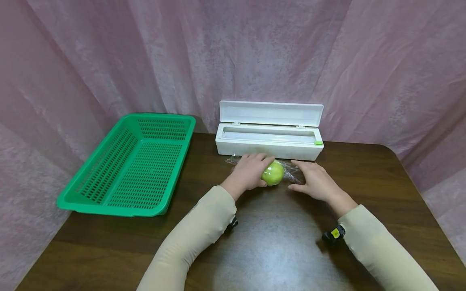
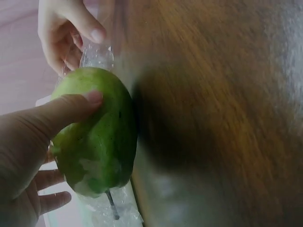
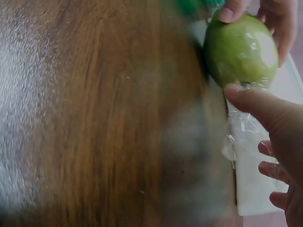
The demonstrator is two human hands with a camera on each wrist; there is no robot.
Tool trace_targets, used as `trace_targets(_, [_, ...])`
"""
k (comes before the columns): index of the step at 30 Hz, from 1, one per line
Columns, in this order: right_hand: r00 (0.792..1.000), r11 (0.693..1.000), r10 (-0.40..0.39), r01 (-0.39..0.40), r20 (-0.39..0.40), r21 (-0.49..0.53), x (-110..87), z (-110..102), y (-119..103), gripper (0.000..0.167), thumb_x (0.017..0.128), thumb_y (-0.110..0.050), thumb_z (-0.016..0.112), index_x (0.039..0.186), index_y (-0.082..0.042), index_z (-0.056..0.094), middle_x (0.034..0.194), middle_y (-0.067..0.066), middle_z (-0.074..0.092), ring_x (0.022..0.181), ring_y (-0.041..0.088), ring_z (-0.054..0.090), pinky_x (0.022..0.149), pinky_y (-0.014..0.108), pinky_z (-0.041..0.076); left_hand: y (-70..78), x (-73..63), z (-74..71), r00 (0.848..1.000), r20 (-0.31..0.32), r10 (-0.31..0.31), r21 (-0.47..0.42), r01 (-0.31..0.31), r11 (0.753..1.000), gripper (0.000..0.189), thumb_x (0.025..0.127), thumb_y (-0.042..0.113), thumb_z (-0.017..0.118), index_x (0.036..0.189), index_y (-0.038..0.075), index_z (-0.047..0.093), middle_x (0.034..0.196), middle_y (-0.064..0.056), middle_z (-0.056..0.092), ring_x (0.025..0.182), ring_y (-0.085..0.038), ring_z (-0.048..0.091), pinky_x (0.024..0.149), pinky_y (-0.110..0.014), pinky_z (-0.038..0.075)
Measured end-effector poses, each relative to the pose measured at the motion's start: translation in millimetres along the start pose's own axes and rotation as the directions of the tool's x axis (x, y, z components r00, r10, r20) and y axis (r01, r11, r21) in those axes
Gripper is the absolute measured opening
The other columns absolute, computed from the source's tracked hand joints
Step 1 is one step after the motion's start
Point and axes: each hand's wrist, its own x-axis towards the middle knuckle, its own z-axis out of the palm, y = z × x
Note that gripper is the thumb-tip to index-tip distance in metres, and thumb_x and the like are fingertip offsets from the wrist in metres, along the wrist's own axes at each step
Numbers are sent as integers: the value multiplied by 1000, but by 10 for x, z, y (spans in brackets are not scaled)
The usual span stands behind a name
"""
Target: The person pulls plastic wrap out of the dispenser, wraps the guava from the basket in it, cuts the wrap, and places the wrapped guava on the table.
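A green pear (image 1: 272, 173) lies on its side on the table, with clear cling film (image 1: 291, 173) around it and sticking out at both ends. Its thin stem (image 2: 112, 205) shows in the left wrist view. My left hand (image 1: 252, 171) grips the pear, thumb on its near side and fingers over the far side. Beside the other end, my right hand (image 1: 316, 181) has thumb and fingers spread apart around the loose film. In the right wrist view the right thumb (image 3: 251, 100) is close to the pear's end; whether it touches cannot be told.
Right behind the hands stands a white cling film dispenser (image 1: 269, 152), lid raised, a film roll (image 1: 269, 136) inside. A green plastic basket (image 1: 171, 169) with slotted walls sits at the left of the brown wooden table (image 1: 269, 250). A pink curtain (image 1: 233, 52) hangs behind.
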Motion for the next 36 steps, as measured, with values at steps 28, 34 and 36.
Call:
trace_targets(28, [986, 934, 142, -102, -92, 341, 72, 94, -212, 32, 94, -11, 55, 124, -3, 53, 95, 15, 71, 75, 22, 66, 62, 31, 48, -27, -38, 8, 993, -21, -114, -56, 113, 992, 81, 79, 51, 71, 144, 14, 38, 136, -5, 50, 117, -25, 53, 92, -39, 49])
trace_targets(34, [997, 876, 70, -48, -29, 480, 42, 62, -186, 64, 85, -11, 71, 140, -5, 38, 121, 23, 59, 101, 35, 65, 81, 42, 55, -31, -36, 20, 993, -15, -117, -57, 116, 992, 81, 79, 52, 71, 143, 14, 39, 135, -6, 50, 117, -25, 53, 93, -39, 48])
trace_targets(36, [998, 899, 42, -19, -43, 438, 44, 69, -162, 63, 84, -7, 71, 139, -5, 41, 119, 24, 60, 100, 36, 65, 82, 45, 54, -38, -38, 30, 993, -16, -117, -56, 116, 992, 81, 79, 52, 71, 143, 14, 39, 135, -5, 50, 117, -24, 53, 93, -39, 48])
